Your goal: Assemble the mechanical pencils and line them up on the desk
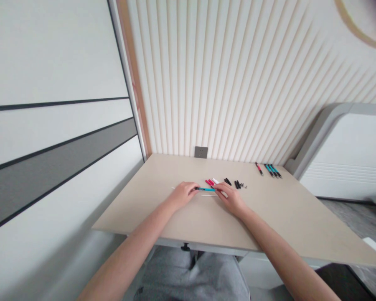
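A blue pen (pixel 208 190) with a black end lies level between my two hands, just over the desk. My left hand (pixel 184 195) pinches its black end. At the blue end, the fingers of my right hand (pixel 229 197) are closed on it, hiding the tip. Under the pen, a thin white stick (pixel 208 195) like a refill rests on the desk. Just beyond my hands lie red barrels (pixel 208 182) and a white barrel (pixel 215 181). Right of these are black pen parts (pixel 227 181), more black pieces (pixel 237 184) and small greyish tips (pixel 243 185).
Several blue-and-black pens (pixel 273 170) lie side by side at the desk's back right, with a red-and-black pen (pixel 259 169) to their left. The beige desk (pixel 134 205) meets a ribbed wall holding a dark socket (pixel 201 152). A white-and-grey cabinet (pixel 59 167) borders the left.
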A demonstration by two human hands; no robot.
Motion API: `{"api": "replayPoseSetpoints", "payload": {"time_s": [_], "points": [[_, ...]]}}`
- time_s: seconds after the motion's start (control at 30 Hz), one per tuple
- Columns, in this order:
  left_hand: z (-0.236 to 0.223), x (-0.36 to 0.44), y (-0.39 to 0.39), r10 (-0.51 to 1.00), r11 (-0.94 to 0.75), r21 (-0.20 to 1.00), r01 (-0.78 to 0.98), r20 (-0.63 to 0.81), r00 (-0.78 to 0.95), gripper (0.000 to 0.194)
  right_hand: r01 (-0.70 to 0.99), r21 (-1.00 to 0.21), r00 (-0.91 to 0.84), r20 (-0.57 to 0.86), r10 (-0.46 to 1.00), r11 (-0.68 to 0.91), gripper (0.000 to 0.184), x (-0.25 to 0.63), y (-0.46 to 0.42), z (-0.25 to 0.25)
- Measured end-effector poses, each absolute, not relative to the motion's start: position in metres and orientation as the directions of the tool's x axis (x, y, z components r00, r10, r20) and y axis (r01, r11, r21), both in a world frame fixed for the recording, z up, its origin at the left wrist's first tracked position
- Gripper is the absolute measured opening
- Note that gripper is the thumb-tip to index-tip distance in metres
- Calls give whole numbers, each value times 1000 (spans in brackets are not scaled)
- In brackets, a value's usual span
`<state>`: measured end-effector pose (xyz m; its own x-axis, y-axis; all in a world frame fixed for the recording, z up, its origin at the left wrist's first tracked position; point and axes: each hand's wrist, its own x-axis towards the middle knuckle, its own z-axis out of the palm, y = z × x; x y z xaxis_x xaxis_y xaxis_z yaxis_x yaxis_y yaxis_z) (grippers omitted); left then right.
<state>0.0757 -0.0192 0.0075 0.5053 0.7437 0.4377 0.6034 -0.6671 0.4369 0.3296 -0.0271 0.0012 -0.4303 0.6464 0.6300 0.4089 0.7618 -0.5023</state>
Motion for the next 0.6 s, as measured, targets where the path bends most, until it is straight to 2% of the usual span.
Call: {"api": "replayPoseSetpoints", "payload": {"time_s": [0.47, 0.6], "points": [[13, 78, -25, 676, -729, 404, 552, 553, 487, 25, 384, -555, -475, 566, 674, 738, 23, 327, -26, -1], [12, 78, -23, 684, -724, 430, 539, 548, 482, 25, 391, -604, -383, 580, 719, 695, 22, 329, -25, -2]]}}
